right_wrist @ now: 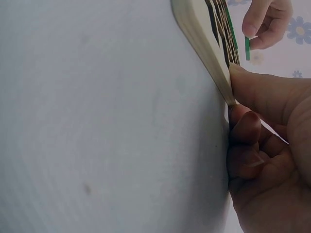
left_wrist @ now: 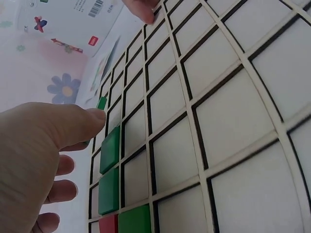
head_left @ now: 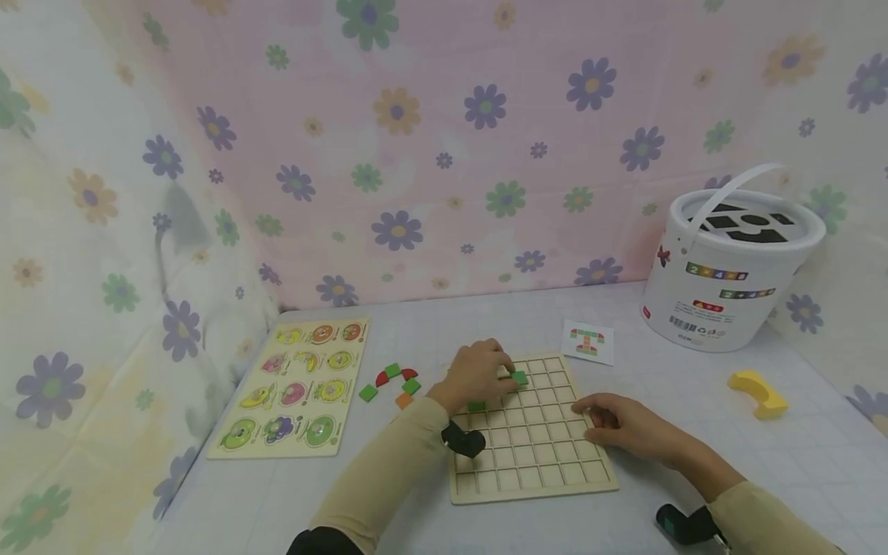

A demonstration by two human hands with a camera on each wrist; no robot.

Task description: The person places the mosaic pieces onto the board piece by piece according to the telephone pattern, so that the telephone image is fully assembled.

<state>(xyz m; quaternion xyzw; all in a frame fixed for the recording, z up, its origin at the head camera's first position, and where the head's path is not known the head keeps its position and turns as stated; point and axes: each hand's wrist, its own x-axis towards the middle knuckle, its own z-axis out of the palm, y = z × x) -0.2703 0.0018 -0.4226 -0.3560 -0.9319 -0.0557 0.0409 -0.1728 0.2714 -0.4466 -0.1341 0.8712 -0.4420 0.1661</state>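
On the tabletop (head_left: 430, 324), the wooden grid board (head_left: 534, 462) lies near the front edge, and the left hand (head_left: 477, 374) pinches a green square tile (head_left: 519, 378) between thumb and fingertips over the board's far left corner, just beyond the green tiles already seated along its left edge (left_wrist: 110, 170). The right hand (head_left: 624, 424) rests at the board's right edge, its thumb on top of the rim and the fingers curled against the side. Loose coloured pieces (head_left: 392, 382) lie just left of the board beside a fruit puzzle (head_left: 294, 389), a pattern card (head_left: 588, 341) lies beyond the far right corner, and a white bucket (head_left: 728, 277) and a yellow block (head_left: 758, 393) sit toward the right edge.
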